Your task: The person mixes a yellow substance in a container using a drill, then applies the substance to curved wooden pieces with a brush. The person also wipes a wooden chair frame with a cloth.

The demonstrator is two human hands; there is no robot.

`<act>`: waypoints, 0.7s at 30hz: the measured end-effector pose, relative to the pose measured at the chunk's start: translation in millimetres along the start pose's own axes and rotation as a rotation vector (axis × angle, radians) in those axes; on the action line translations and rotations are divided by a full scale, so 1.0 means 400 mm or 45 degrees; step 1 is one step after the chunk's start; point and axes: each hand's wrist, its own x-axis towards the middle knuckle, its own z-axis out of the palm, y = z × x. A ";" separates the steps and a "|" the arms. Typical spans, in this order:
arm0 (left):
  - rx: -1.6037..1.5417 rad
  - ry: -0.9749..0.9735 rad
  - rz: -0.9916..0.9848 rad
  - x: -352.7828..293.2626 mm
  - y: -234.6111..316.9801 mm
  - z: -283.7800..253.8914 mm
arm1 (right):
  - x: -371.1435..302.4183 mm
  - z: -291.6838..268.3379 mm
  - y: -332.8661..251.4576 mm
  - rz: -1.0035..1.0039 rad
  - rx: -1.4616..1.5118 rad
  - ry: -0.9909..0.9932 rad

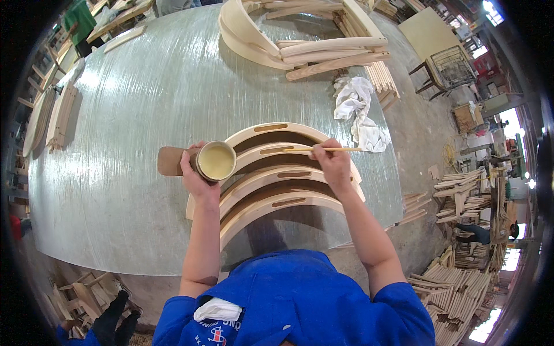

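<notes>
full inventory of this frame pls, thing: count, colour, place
cup of glue: 1, tan with pale yellow fill, held over the table left of the curved pieces
thin stick: 1, light wood, lying across the curved pieces
curved slotted pieces: 4, pale wood, nested at the near table edge
brown pad: 1, brown, left of the cup
table: 1, grey-green, centre
white rag: 1, white, far right of table
stacked chair parts: one pile, pale wood, far end of table
wood parts heap: many, pale, floor at right
left hand: holds the cup
right hand: holds the stick
</notes>
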 end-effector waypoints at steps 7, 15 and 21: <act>0.025 0.032 -0.037 -0.023 0.010 0.037 | -0.038 0.062 -0.066 -0.326 -0.339 -0.250; -0.039 -0.005 -0.062 -0.006 0.000 0.049 | -0.055 0.108 -0.089 -0.445 -0.264 -0.200; -0.068 -0.065 -0.055 0.006 0.002 0.018 | -0.042 0.026 -0.102 -0.389 -0.492 -0.154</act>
